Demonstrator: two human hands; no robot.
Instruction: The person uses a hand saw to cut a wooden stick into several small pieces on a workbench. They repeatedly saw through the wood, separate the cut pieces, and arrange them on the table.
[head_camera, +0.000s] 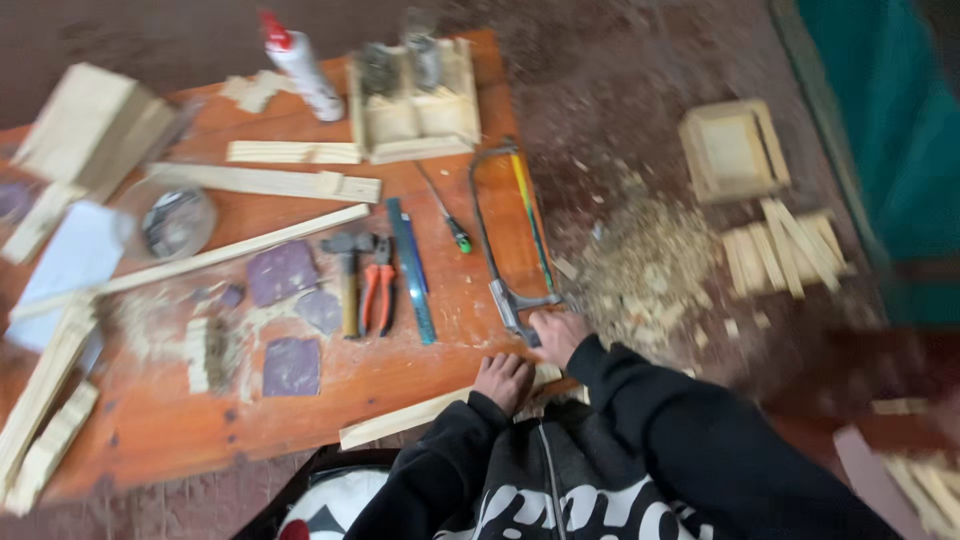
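Head view: a low orange table (300, 400) is seen from above, with a dirt floor (640, 90) around it.
Left hand (503, 380): it is curled, knuckles up, and pressed down on a strip (400, 420) at the near table edge.
Strip: a pale wooden piece is laid along the near edge, and its right end is covered by the hand.
Right hand (558, 333): it is closed around the handle end of a hacksaw (505, 235), just beside the left hand.
Hacksaw: the frame is stretched away from the hands along the right side of the table; whether the blade is touching the strip cannot be told.
Table middle: pliers (378, 285), a hammer (347, 275), a blue ruler (411, 268) and a screwdriver (445, 212) are laid side by side.
Table left: dark sandpaper squares (290, 320), long slats (260, 180) and a wooden block (90, 125) are seen.
Table far edge: a glue bottle (300, 65) is stood near a wooden holder (415, 100).
Floor: a sawdust heap (640, 265) is spread just beside the table; a small wooden box (732, 150) and stacked sticks (785, 250) are set further right.
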